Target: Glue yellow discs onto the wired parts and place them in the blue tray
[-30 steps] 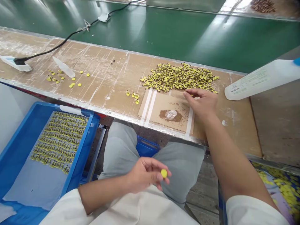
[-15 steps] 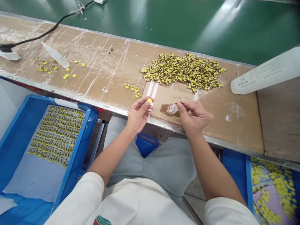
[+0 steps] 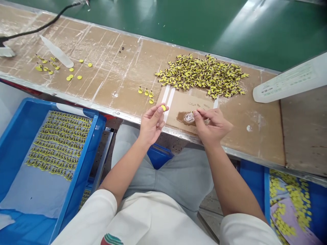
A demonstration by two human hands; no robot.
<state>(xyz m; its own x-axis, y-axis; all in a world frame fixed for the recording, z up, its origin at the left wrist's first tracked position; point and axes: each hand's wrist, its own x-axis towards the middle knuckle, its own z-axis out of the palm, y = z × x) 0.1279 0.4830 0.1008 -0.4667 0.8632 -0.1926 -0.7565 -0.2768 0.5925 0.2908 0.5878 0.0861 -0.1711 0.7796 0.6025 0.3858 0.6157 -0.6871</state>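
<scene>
Rows of small yellow-and-dark pieces stand on a pale sheet inside a blue tray at far left; the sheet's lower part is bare. Above it, on a cardboard-covered table, a white blade-shaped strip lies beside loose yellow discs. Further right, four assembled pieces stand close together. The left hand, its grip closed between thumb and fingers, holds a yellow disc just over the edge of a taped cardboard pad. On that pad, a clear round lump sits in a wet brown patch. The right hand has its grip pinched shut on a tiny part, mostly hidden, right at the lump; whether they touch is unclear. Behind is a heap of yellow-and-dark parts. At right, a translucent bottle leans over the table; below, a blue bin holds many yellow discs on pale and purple sheets.
</scene>
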